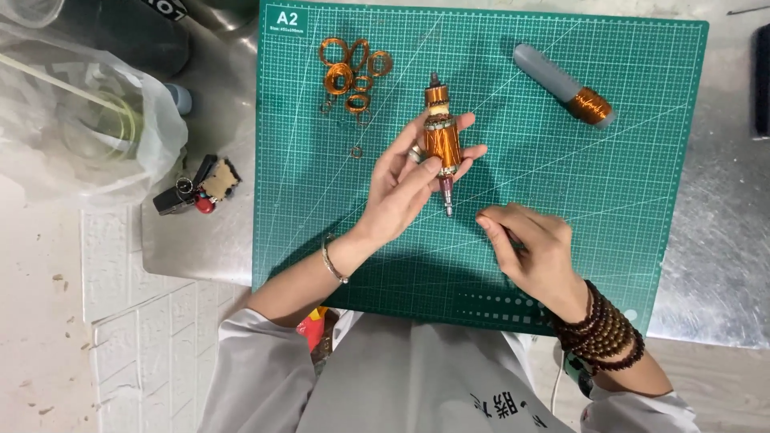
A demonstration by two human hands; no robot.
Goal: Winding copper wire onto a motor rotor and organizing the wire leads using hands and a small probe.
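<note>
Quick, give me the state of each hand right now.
Left hand: closed around the copper-wound motor armature, holding it up over the green cutting mat.
Right hand: curled shut on a thin tool, mostly hidden.

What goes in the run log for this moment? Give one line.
left hand: holds copper-wound motor armature | right hand: pinched shut on thin tool, unclear | surface: green gridded cutting mat | nearby: loose copper wire coils

Green cutting mat (pixel 561 160) with pale grid lines. Copper-orange motor rotor (pixel 441 140), grey steel shaft. Orange-copper wire coils (pixel 349 72) far left on mat. Grey tube (pixel 561 84) with copper winding, far right. Dark brown bead bracelets (pixel 601 333). Silvery metal table (pixel 714 240).
</note>
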